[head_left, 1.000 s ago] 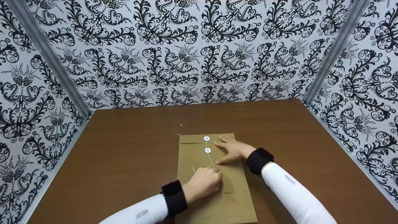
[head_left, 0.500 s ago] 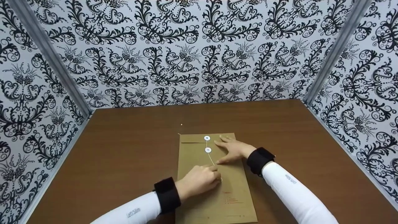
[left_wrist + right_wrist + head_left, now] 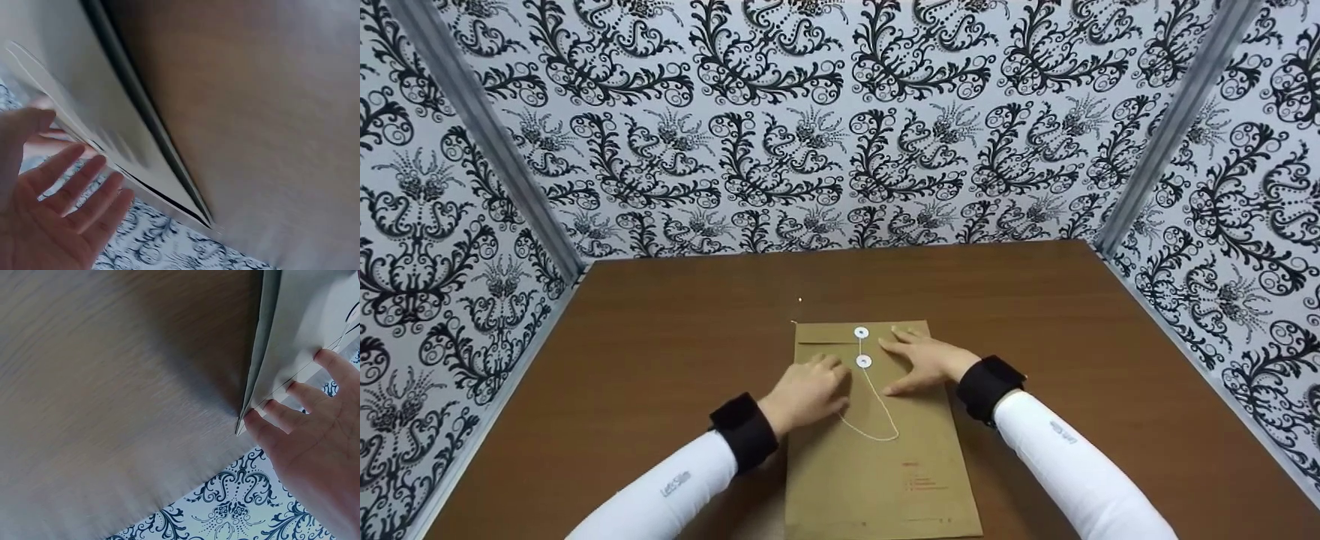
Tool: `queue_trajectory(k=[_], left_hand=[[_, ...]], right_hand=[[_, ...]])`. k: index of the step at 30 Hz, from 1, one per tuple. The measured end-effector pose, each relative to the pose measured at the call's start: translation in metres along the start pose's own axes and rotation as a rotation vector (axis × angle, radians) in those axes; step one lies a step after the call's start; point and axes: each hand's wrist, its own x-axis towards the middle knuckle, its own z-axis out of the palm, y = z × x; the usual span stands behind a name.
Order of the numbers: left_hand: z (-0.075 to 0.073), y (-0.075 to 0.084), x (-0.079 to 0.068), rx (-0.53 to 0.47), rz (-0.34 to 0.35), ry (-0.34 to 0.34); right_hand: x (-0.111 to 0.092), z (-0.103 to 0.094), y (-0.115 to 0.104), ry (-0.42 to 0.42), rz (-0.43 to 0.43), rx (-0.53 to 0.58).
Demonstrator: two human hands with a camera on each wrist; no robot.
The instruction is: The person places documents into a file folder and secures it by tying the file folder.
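Observation:
A brown kraft string-tie envelope lies on the table, with two white button discs near its top flap. From the lower disc a thin pale string loops down and back up to my left hand, where its end is hidden. My left hand is over the envelope's upper left part. In the left wrist view, the left fingers are nearly straight, apart from the thumb. My right hand rests with spread fingers on the envelope's upper right; in the right wrist view its fingertips press on the flap.
The brown wooden table extends around the envelope. Patterned black-and-white panels stand behind and at both sides, joined by grey posts. A tiny pale scrap lies beyond the envelope's top edge.
My left hand has moved up and to the left from the envelope's middle, and its fingers have loosened. The string, earlier taut, now hangs in a slack loop. The right hand stays put.

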Motion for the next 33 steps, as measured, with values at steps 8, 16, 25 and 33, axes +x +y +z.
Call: queue_trajectory(k=[8, 16, 25, 33], left_hand=[[0.005, -0.021, 0.013, -0.043, -0.123, -0.173], [0.008, -0.029, 0.028, -0.148, -0.209, -0.285], [0.01, -0.036, 0.035, -0.243, -0.245, -0.346], [0.006, -0.035, 0.036, -0.244, -0.253, -0.368]], right_hand=[[0.0, 0.001, 0.001, 0.004, -0.002, 0.003], [0.0, 0.001, -0.002, 0.013, 0.0, 0.006], [0.002, 0.002, 0.001, 0.037, -0.017, 0.005], [0.002, 0.003, 0.002, 0.066, -0.02, -0.02]])
